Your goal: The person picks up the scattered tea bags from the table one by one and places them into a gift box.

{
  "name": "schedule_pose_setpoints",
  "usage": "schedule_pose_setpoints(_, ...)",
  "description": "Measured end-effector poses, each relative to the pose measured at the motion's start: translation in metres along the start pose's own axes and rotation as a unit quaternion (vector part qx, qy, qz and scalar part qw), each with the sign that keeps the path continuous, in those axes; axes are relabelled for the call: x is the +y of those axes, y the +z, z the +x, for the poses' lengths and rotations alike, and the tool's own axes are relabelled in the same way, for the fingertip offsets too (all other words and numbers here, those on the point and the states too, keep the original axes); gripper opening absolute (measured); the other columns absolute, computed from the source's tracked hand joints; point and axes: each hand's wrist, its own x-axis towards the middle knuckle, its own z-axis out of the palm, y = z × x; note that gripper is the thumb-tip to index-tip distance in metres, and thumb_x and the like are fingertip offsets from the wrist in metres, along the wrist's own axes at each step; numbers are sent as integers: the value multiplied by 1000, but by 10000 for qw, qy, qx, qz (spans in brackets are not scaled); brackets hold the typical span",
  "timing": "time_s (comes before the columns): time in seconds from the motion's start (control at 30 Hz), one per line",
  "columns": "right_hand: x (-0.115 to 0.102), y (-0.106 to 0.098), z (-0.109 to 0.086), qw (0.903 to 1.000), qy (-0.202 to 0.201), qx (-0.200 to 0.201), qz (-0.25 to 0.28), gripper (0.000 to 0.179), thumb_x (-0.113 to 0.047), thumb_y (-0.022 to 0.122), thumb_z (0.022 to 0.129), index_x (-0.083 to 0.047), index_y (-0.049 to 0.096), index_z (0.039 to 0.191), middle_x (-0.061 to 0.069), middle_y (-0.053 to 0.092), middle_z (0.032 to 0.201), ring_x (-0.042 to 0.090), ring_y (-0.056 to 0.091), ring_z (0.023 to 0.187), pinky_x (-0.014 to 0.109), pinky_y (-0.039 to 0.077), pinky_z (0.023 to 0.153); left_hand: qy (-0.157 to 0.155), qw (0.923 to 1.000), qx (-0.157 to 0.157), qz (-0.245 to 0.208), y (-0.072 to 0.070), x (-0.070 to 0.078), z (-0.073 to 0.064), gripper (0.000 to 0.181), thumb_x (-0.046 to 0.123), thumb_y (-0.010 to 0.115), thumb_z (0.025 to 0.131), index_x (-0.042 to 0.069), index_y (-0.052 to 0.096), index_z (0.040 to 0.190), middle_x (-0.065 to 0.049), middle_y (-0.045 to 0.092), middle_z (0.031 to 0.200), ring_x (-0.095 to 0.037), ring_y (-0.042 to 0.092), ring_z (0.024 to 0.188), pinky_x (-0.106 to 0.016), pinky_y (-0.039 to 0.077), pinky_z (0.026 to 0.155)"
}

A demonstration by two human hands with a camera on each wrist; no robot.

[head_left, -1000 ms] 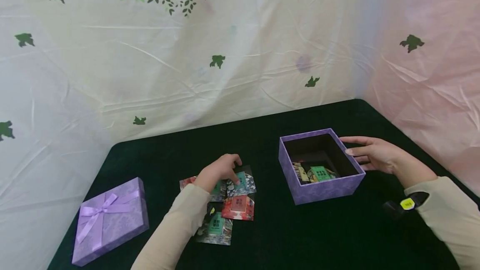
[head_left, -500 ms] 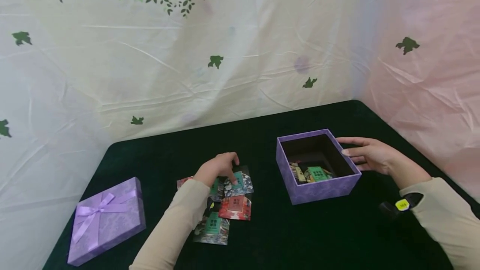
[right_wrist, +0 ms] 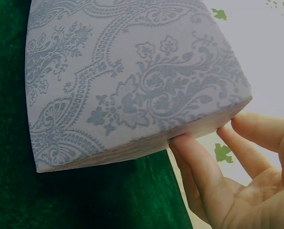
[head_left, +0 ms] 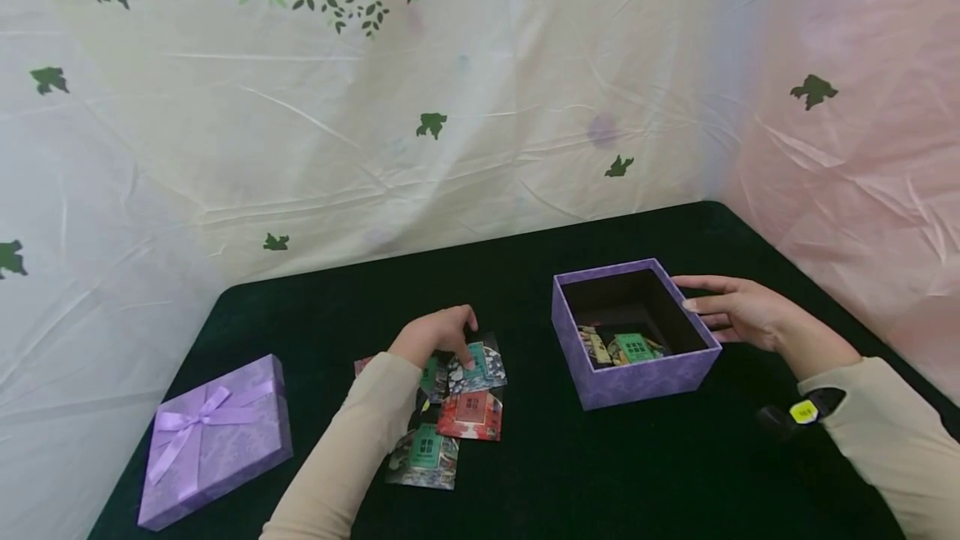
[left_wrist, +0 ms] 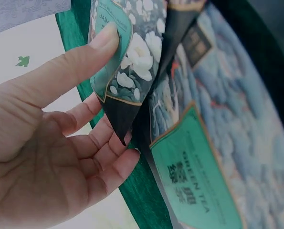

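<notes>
My left hand [head_left: 433, 340] pinches a jasmine tea sachet [left_wrist: 141, 52], thumb on its printed front and fingers behind its edge. Beside it in the left wrist view lies a green tea sachet [left_wrist: 192, 176]. A red sachet [head_left: 471, 415] and a green-labelled one [head_left: 424, 457] lie nearer the front, with another partly hidden under the left wrist. My right hand [head_left: 753, 315] rests its fingertips against the right side of an open purple box [head_left: 648, 386]; in the right wrist view the fingers [right_wrist: 199, 164] touch its patterned wall. Several sachets [head_left: 633, 347] lie inside the box.
A purple lid [head_left: 247, 432] with a ribbon bow lies at the left of the dark green table [head_left: 570, 473]. Behind the table hangs a pale curtain [head_left: 337, 157] with leaf prints. The right wrist wears a black band with a yellow tag [head_left: 804, 412].
The view has shifted slightly. Both hands, the sachets and the box otherwise hold nearly the same places.
</notes>
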Motion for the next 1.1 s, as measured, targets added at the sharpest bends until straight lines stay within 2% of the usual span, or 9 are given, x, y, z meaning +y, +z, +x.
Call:
schedule_pose_setpoints(0.2,0,0,-1,10000,-14,-18,31,26,-20,58,95,-45,62,101,-8,69,99,17,66,92,37,55,81,19,10000,-37,47,0,1,-3,49,16,81,75,14,50,112,-8,54,115,-23,52,99,-41,46,88)
schedule_pose_setpoints(0.7,0,1,-2,9999,-82,-49,-67,26,-20,58,95,-44,60,104,-8,70,99,16,67,92,36,55,80,86,9997,135,209,1,0,-4,48,17,83,72,14,52,109,-7,55,111,-22,53,90,-37,48,79)
schedule_pose_setpoints(0.93,0,1,-2,10000,-14,-69,15,25,-20,57,96,-44,61,103,-7,69,100,18,66,93,38,54,82,128,9979,259,585,3,2,-5,50,20,84,72,12,55,112,-10,57,117,-23,53,95,-40,49,82)
schedule_pose_setpoints(1.1,0,1,-2,10000,-61,-35,-42,25,-21,58,95,-43,60,106,-7,70,100,18,67,93,38,55,82,107,9960,462,751,2,6,-5,50,20,84,72,7,59,114,-12,59,116,-24,54,98,-40,50,84)
